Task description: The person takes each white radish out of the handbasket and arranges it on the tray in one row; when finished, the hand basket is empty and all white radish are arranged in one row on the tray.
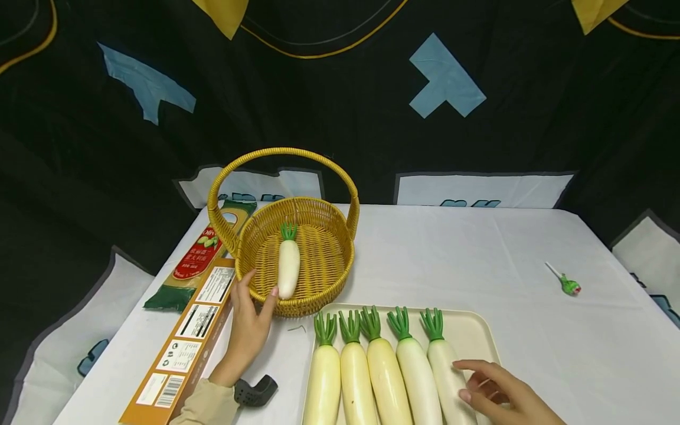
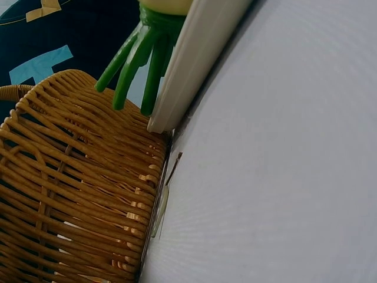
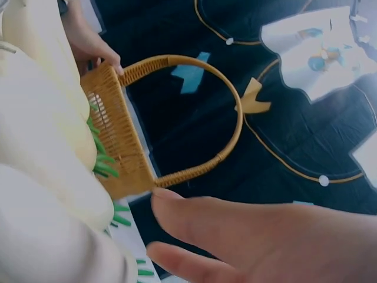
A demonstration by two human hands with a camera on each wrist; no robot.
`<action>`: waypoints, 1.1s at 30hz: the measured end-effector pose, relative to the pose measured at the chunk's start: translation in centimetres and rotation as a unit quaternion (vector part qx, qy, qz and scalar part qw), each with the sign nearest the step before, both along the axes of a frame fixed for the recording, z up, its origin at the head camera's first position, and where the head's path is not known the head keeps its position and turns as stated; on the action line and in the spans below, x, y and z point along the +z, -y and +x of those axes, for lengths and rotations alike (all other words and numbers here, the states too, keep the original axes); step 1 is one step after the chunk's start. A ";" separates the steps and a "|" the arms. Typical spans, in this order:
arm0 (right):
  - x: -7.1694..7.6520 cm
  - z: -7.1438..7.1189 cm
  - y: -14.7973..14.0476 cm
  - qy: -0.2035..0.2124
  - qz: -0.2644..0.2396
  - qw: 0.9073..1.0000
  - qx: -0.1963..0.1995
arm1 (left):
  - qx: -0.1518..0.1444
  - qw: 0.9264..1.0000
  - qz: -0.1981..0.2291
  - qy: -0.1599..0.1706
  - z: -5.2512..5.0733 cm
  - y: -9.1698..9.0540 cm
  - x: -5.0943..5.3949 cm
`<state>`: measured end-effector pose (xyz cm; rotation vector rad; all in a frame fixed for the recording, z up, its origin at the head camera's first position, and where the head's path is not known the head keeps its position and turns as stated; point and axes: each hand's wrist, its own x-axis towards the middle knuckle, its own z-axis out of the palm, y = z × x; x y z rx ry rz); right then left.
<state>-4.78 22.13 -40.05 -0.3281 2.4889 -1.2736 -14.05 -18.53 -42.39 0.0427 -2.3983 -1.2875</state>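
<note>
A yellow wicker basket (image 1: pixel 319 295) with a tall looped handle holds one small white radish (image 1: pixel 288 268) with a green top. My left hand (image 1: pixel 248 327) rests on the basket's front left rim, thumb and fingers spread. Its fingers do not show in the left wrist view. On a cream tray (image 1: pixel 470 333) lie several larger white radishes side by side, green tops facing the basket. Over the rightmost radish (image 1: pixel 448 375) hovers my right hand (image 1: pixel 502 392), fingers bent and thumb apart, gripping nothing; whether the fingertips touch it I cannot tell.
Left of the basket lie a green and red pasta packet (image 1: pixel 196 254) and a long orange-brown box (image 1: pixel 183 342). A green-wrapped lollipop (image 1: pixel 569 285) lies on the white tabletop at the right. A dark curtain (image 1: pixel 340 106) hangs behind the table.
</note>
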 end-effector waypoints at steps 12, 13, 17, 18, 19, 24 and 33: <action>3.2 -2.6 3.1 0.007 -0.103 0.995 0.016 | 0.002 1.000 0.000 -0.003 -0.2 -0.1 -0.2; 3.5 -2.9 3.4 0.026 -0.128 0.991 0.019 | 0.001 1.000 -0.001 -0.002 -0.2 -0.1 -0.1; 4.5 -3.7 5.6 0.078 -0.197 0.977 0.014 | 0.002 1.000 -0.001 0.006 -0.1 0.0 0.0; 4.7 -4.0 6.3 0.079 -0.214 0.973 0.014 | 0.002 1.000 0.000 0.007 0.0 0.0 0.0; 4.9 -4.3 7.0 0.078 -0.229 0.970 0.013 | 0.003 1.000 0.000 0.008 0.0 0.0 0.0; 5.2 -6.5 10.9 0.073 -0.295 0.952 0.030 | 0.002 1.000 0.000 0.003 0.0 0.2 0.0; 5.2 -12.2 17.7 0.165 -0.404 0.893 0.112 | 0.001 1.000 0.002 -0.007 0.0 0.0 0.0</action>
